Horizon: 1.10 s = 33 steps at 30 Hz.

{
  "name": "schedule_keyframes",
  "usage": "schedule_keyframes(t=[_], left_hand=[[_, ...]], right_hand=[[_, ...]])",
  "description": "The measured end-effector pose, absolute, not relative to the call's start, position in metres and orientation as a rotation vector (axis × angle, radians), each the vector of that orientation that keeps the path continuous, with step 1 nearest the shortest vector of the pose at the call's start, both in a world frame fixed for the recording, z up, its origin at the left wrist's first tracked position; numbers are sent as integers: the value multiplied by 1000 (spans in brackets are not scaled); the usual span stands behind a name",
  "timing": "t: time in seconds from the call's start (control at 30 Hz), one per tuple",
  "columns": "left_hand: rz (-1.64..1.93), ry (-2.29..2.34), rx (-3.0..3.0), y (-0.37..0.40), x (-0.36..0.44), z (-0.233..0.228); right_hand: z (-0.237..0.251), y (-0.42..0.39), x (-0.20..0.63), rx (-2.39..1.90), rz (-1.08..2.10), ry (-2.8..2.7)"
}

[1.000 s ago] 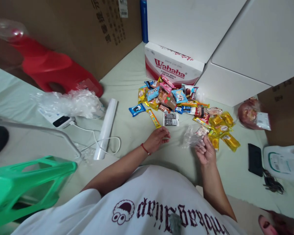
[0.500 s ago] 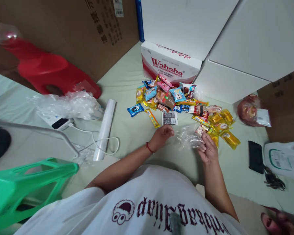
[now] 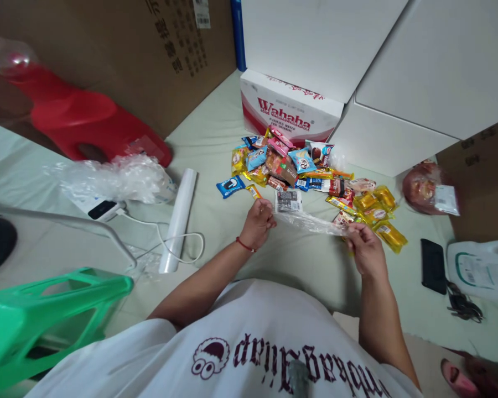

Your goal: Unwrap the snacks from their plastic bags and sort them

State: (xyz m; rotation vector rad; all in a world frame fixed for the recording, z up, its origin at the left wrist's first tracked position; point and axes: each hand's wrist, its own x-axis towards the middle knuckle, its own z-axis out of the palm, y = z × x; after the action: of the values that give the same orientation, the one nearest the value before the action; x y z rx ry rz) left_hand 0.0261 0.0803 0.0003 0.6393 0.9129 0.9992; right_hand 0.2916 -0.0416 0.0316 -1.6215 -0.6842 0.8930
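Stretched between my two hands is a clear plastic bag (image 3: pixel 311 222), drawn out into a narrow strip. My left hand (image 3: pixel 257 224), with a red string bracelet at the wrist, pinches one end of it. The other end is gripped by the fingers of my right hand (image 3: pixel 364 246). Just beyond the bag lies a flat black-and-white packet (image 3: pixel 289 200). A heap of small wrapped snacks (image 3: pixel 282 166) is spread behind it. Yellow snack packs (image 3: pixel 391 235) lie close to my right hand, which hides part of the pile.
A white and red Wahaba box (image 3: pixel 292 105) stands behind the snacks. To the left are a white plastic roll (image 3: pixel 178 221), a white cable (image 3: pixel 157 237), a red jug (image 3: pixel 95 121) and a green stool (image 3: pixel 58 304). On the right lie a dark phone (image 3: pixel 434 265) and a white bottle (image 3: pixel 481 271).
My hands have moved apart, the left one leftward and the right one rightward. The plastic bag went from crumpled to pulled out lengthwise between them.
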Motion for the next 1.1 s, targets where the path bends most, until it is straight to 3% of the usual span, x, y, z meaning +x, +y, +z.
schedule_keyframes(t=[0.13, 0.43, 0.57, 0.83, 0.97, 1.1], left_hand=[[1085, 879, 676, 73, 35, -2], [972, 832, 1033, 36, 19, -6], [854, 856, 1227, 20, 1, -8], [1173, 1236, 1277, 38, 13, 12], [949, 1150, 1055, 62, 39, 5], [944, 1164, 842, 76, 48, -16]], right_hand=[[23, -40, 275, -1664, 675, -509], [5, -27, 199, -1449, 1326, -375], [1, -6, 192, -1489, 1202, -498], [2, -14, 191, -1765, 917, -1142], [4, -21, 193, -1694, 975, -1046], [-6, -36, 209, -1625, 978, -780]])
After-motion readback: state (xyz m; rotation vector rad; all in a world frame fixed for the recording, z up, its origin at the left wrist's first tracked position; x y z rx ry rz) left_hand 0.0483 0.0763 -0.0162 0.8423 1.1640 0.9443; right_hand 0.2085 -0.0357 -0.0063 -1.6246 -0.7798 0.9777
